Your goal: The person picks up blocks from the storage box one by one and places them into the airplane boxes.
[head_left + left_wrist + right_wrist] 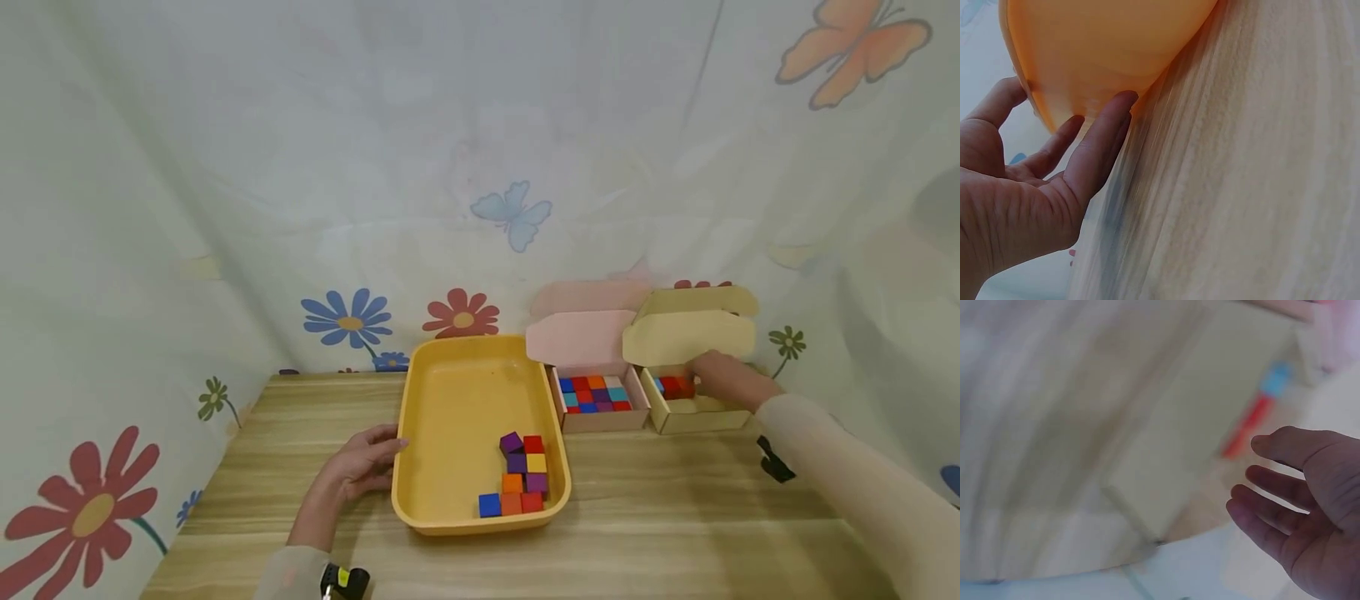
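At the left side of the yellow tray [442, 400], my left hand [367, 462] touches the rim and outer wall. The left wrist view shows its fingers [1105, 134] spread loosely against the tray's side. My right hand [726, 379] is over the pale yellow box [701, 422] at the right. Its fingers are apart and slightly bent in the right wrist view, with nothing between them. Beside the fingertips, red cubes [678, 386] and a light blue cube [1277, 379] lie in a row in that box. Several coloured cubes [512, 504] lie in the tray's near right corner.
A pink box [606, 422], lid raised, stands between the tray and the yellow box, with rows of coloured cubes inside. The wooden table [645, 508] meets a flower-patterned curtain [450, 150] behind. The yellow box's lid [688, 337] also stands up.
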### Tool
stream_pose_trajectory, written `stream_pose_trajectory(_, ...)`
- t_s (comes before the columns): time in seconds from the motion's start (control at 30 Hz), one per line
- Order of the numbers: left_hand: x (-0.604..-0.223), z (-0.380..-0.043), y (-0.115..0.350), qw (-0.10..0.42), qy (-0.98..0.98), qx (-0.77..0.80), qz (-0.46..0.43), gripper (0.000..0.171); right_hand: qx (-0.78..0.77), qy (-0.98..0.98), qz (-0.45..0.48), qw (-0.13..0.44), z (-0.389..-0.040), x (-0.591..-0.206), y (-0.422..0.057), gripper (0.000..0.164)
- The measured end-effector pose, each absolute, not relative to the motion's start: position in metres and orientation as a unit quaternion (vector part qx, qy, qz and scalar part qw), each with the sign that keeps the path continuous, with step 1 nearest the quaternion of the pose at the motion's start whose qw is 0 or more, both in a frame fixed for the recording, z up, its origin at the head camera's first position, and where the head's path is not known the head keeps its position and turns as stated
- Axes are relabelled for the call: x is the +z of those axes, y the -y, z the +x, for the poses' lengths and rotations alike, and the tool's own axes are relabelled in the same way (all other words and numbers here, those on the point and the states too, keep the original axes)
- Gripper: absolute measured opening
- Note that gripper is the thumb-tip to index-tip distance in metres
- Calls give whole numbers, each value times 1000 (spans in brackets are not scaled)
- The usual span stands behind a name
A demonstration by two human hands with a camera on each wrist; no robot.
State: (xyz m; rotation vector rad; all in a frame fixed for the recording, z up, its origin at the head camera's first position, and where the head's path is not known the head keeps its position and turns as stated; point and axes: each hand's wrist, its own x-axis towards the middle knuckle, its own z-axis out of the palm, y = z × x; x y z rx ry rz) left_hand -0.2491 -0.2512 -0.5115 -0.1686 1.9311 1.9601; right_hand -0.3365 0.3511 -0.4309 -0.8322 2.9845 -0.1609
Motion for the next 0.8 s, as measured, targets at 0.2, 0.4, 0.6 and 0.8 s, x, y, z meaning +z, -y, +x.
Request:
stream_pose_trajectory(0.2, -510, -250, 249, 189, -688, 697, -71, 65, -52, -966, -255, -6, -327, -396, -320, 22)
stream_pose_trajectory(0.4, -511, -251, 248, 192, -688, 697, -71, 66, -48, -956, -288, -27, -307, -375, -281, 34)
stream_pose_trajectory(0.6, -510, -250, 249, 187, -688, 697, -69, 67, -57, -944, -325, -16, -295, -372, -239, 38)
stream_pose_trajectory(0.8, -511, -251, 248, 186, -688, 697, -78, 63, -40, -918, -394, -20, -289, -369, -196, 41)
